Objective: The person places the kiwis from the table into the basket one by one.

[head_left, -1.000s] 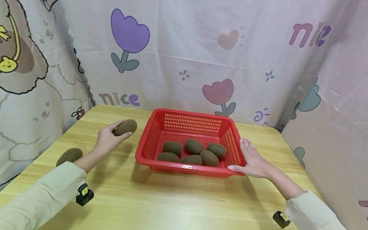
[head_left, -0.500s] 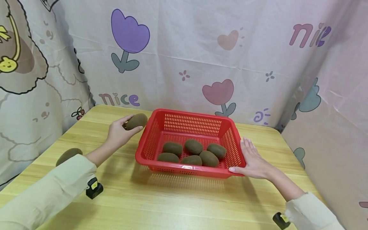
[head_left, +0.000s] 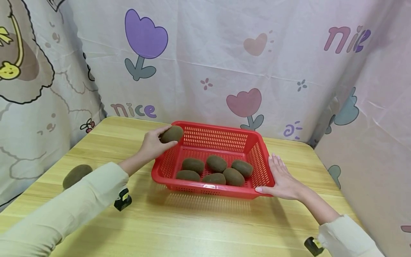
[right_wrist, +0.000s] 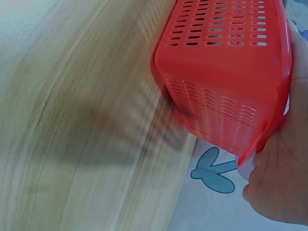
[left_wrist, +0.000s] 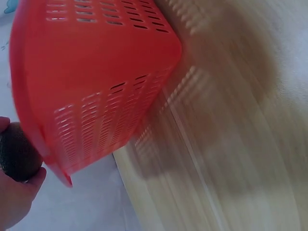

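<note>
My left hand [head_left: 152, 145] pinches a brown kiwi [head_left: 173, 134] between thumb and fingers, over the left rim of a red plastic basket [head_left: 237, 192]. In the left wrist view, that kiwi [left_wrist: 18, 153] shows beside the basket's rim, partly cut off by the frame edge. Several kiwis [head_left: 216, 164] lie inside the basket, towards its front. With fingers straight, my right hand [head_left: 285, 181] rests against the basket's right rim, its thumb on the front corner. The right wrist view has the hand [right_wrist: 284, 178] alongside the rim of the basket [right_wrist: 216, 72].
Another kiwi [head_left: 76, 175] lies on the wooden table [head_left: 179, 228] at the left, partly behind my left sleeve [head_left: 83, 196]. A patterned cloth [head_left: 205, 53] hangs behind the table and along both sides.
My left hand has carried the kiwi rightwards and slightly away from me, from beside the basket to over its left rim. My right hand and the basket stay in place.
</note>
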{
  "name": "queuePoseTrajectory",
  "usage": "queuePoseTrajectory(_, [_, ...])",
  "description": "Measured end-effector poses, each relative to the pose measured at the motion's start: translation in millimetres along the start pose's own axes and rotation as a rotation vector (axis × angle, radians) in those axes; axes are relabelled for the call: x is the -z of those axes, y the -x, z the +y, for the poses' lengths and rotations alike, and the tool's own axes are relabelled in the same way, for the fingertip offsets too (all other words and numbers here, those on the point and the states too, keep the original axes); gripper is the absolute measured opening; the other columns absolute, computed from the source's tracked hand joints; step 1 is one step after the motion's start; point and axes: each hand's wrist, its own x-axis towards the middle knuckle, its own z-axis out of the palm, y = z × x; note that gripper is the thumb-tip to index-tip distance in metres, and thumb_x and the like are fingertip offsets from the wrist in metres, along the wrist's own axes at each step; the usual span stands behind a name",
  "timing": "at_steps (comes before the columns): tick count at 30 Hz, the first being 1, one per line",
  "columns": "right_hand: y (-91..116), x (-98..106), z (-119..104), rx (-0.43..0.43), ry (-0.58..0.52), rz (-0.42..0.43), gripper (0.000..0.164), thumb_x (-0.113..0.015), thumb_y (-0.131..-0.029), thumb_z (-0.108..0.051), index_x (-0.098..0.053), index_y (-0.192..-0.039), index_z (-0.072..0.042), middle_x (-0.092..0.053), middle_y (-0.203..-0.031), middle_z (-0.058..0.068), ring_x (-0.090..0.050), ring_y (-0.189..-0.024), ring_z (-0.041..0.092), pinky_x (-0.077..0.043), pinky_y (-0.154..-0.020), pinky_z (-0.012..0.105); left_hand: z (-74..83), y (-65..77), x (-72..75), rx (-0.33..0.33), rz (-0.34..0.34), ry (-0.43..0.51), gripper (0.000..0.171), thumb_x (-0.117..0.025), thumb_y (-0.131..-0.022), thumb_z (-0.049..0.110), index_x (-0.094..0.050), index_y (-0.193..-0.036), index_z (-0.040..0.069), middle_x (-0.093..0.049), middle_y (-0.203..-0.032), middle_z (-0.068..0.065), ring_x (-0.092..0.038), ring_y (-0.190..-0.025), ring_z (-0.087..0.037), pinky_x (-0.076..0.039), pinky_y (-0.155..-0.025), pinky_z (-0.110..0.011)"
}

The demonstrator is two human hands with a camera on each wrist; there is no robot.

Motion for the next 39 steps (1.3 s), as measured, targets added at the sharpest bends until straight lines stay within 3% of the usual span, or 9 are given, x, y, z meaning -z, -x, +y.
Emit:
queuePoseTrajectory(6, [0,0,0,0.001,0.002,0.002,0.115,-0.067,-0.072,-0.056,-0.004,-0.146,0.007,0.000,-0.151,0.031,0.000,-0.137,0.049,-0.010,-0.106,0.069,-0.2,-7.4,-14.8,-0.095,-0.080,-0.063,0.054,-0.070,-0.079,0.007,-0.051,-0.127,-0.008,-0.055,-0.126,-0.028,-0.058,-0.108,-0.039,-0.049,-0.090,-0.050])
queuePoseTrajectory(13, [0,1,-1,-0.001,0.003,0.002,0.116,-0.067,-0.072,-0.056,-0.004,-0.146,0.008,-0.001,-0.151,0.031,0.000,-0.137,0.049,-0.010,-0.107,0.069,0.1,-15.6,-29.4,-0.175,-0.268,-0.153,0.054,-0.069,-0.079,0.004,-0.050,-0.127,-0.008,-0.056,-0.125,-0.025,-0.056,-0.110,-0.036,-0.048,-0.094,-0.049])
queuePoseTrajectory(18, [-1,-1,0,-0.012,-0.003,-0.003,0.116,-0.067,-0.072,-0.057,-0.004,-0.146,0.007,-0.001,-0.151,0.031,0.000,-0.138,0.049,-0.009,-0.107,0.069,2.0,-19.0,-34.6,-0.169,-0.407,-0.247,0.055,-0.068,-0.081,0.005,-0.047,-0.131,-0.005,-0.054,-0.129,-0.022,-0.054,-0.115,-0.034,-0.046,-0.097,-0.048])
queuePoseTrajectory(22, [-1,-2,1,-0.020,-0.010,-0.008,0.116,-0.067,-0.071,-0.058,-0.004,-0.146,0.006,-0.001,-0.152,0.030,0.001,-0.138,0.048,-0.008,-0.107,0.069,2.5,-21.7,-37.6,-0.152,-0.479,-0.310,0.056,-0.067,-0.082,0.005,-0.045,-0.133,-0.005,-0.050,-0.135,-0.022,-0.049,-0.123,-0.036,-0.041,-0.102,-0.049])
queuePoseTrajectory(29, [-1,-2,1,-0.018,0.002,-0.008,0.115,-0.066,-0.072,-0.058,-0.004,-0.146,0.006,-0.001,-0.152,0.030,0.000,-0.138,0.048,-0.010,-0.107,0.069,2.7,-26.3,-45.0,-0.100,-0.543,-0.392,0.054,-0.066,-0.083,0.006,-0.046,-0.133,-0.002,-0.051,-0.133,-0.019,-0.049,-0.123,-0.035,-0.040,-0.103,-0.050])
queuePoseTrajectory(33, [-2,-2,1,-0.011,0.000,-0.009,0.115,-0.066,-0.073,-0.058,-0.004,-0.146,0.007,-0.001,-0.152,0.030,0.000,-0.138,0.048,-0.010,-0.107,0.069,0.0,-27.3,-49.2,-0.107,-0.563,-0.449,0.050,-0.064,-0.085,0.006,-0.047,-0.132,-0.003,-0.052,-0.132,-0.020,-0.047,-0.124,-0.034,-0.038,-0.105,-0.049])
queuePoseTrajectory(39, [-2,0,1,-0.014,0.002,-0.009,0.115,-0.066,-0.073,-0.057,-0.004,-0.146,0.006,-0.001,-0.152,0.029,-0.001,-0.138,0.048,-0.010,-0.107,0.068,1.2,-28.3,-51.6,-0.140,-0.518,-0.499,0.044,-0.062,-0.086,0.003,-0.051,-0.128,-0.004,-0.056,-0.126,-0.021,-0.052,-0.120,-0.034,-0.041,-0.103,-0.047])
